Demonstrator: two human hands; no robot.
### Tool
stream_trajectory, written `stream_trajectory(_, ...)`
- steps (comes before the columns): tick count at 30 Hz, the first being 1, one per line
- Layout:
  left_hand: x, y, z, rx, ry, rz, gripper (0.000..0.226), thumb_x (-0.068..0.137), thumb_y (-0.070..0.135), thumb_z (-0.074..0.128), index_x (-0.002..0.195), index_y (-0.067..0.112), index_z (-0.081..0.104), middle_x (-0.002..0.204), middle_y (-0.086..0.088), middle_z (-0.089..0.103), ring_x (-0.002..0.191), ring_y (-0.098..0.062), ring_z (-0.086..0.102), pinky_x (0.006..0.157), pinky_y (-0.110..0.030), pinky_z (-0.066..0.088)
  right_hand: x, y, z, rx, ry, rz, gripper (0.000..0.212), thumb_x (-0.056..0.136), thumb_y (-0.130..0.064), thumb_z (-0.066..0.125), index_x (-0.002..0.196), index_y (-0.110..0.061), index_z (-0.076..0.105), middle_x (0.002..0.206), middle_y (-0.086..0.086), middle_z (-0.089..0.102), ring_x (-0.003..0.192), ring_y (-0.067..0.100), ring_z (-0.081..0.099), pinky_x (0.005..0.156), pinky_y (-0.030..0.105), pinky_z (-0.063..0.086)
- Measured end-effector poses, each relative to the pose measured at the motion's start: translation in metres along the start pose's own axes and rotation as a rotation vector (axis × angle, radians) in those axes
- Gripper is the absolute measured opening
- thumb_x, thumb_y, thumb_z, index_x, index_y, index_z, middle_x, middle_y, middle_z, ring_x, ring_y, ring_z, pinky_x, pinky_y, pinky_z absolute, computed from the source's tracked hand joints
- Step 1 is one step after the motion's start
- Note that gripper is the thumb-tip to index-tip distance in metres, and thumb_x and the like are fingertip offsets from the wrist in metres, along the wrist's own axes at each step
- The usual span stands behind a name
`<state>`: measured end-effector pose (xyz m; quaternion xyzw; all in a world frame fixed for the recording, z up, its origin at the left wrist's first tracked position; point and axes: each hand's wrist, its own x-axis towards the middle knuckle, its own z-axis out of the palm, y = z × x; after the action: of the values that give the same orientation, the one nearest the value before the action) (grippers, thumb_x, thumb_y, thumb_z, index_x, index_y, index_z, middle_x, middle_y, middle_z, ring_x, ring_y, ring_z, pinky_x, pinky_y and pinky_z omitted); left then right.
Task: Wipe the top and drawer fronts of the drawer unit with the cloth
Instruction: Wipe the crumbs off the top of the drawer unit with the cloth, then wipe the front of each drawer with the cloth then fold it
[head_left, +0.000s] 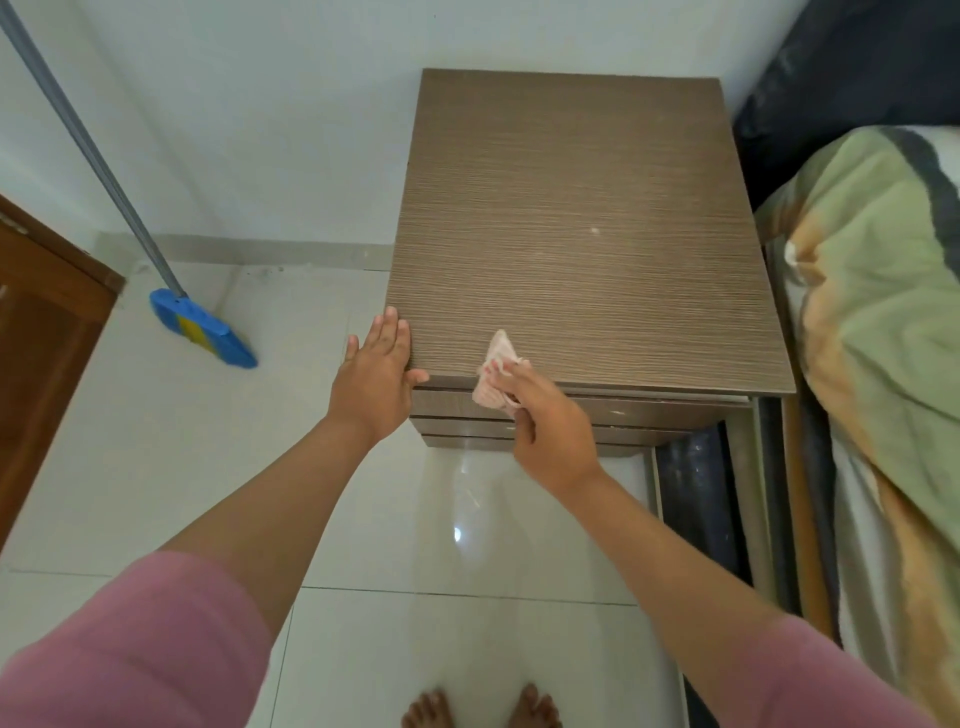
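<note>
One drawer unit (587, 218), brown wood-grain laminate, standing on pale glossy floor tiles (467, 545) against a white wall, its top bare apart from a few light specks; three drawer fronts show below the front edge. One cloth (493, 374), small, pale pink, bunched, draped over the front edge of the top with part lying on the surface and part hanging in front of the uppermost drawer. Right hand (545, 426): fingers curled round the cloth, pinching it at that edge. Left hand (376, 374): fingers straight and together, laid flat against the unit's front left corner, holding nothing. One broom (202, 327), blue head with a yellow stripe, grey handle, leaning at the wall left of the unit. One bed (878, 322) with green and orange bedding, just beside the unit on the right. Pink sleeves on both arms; bare toes at the bottom edge.
</note>
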<state>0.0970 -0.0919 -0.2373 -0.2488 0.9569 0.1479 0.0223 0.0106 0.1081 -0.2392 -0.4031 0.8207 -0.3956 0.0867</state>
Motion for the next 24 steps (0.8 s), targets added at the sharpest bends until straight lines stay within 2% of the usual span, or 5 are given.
stream_trajectory(2,0.000,0.001,0.000,-0.002,-0.003,-0.004,0.062,0.096,0.031,0.041,0.145,0.004,0.014,0.155,-0.012,0.004,0.143,-0.023,0.001,0.113,-0.041,-0.001,-0.001,-0.008,-0.002,0.111,-0.044,-0.025,0.052,0.075,0.005,0.038,0.117,-0.015,0.063,0.119,0.006,0.064,0.112,0.015,0.055,0.092,0.020,0.045)
stream_trajectory(4,-0.001,0.002,0.001,-0.009,0.003,-0.001,0.062,0.096,0.030,0.042,0.145,0.003,0.015,0.155,-0.012,0.005,0.143,-0.023,0.002,0.113,-0.042,0.000,-0.006,-0.010,-0.005,0.149,-0.028,-0.006,0.053,0.073,0.008,0.041,0.117,-0.010,0.063,0.116,0.006,0.065,0.108,0.018,0.059,0.089,0.028,0.048)
stream_trajectory(8,-0.002,0.000,0.005,-0.013,0.025,0.004,0.061,0.096,0.031,0.039,0.145,0.003,0.014,0.155,-0.012,0.004,0.143,-0.024,0.002,0.113,-0.043,0.001,-0.012,0.003,-0.016,0.119,0.207,0.066,0.055,0.076,0.011,0.043,0.123,-0.012,0.060,0.125,0.011,0.061,0.119,0.026,0.056,0.095,0.040,0.049)
stream_trajectory(13,-0.004,-0.004,0.016,-0.007,0.126,0.049,0.059,0.096,0.031,0.038,0.144,0.003,0.018,0.155,-0.013,0.009,0.143,-0.025,0.006,0.113,-0.044,0.003,-0.005,0.025,-0.022,-0.023,0.293,0.166,0.051,0.083,0.011,0.048,0.127,-0.015,0.057,0.134,0.009,0.055,0.130,0.025,0.044,0.104,0.036,0.041)
stream_trajectory(24,0.002,-0.008,0.055,0.020,0.556,0.137,0.055,0.085,0.026,0.038,0.132,-0.002,0.042,0.143,-0.020,0.038,0.133,-0.034,0.034,0.107,-0.052,0.018,0.016,0.026,0.034,-0.106,0.338,-0.154,0.047,0.075,-0.005,0.047,0.118,-0.016,0.062,0.124,0.004,0.062,0.115,0.026,0.056,0.092,0.051,0.048)
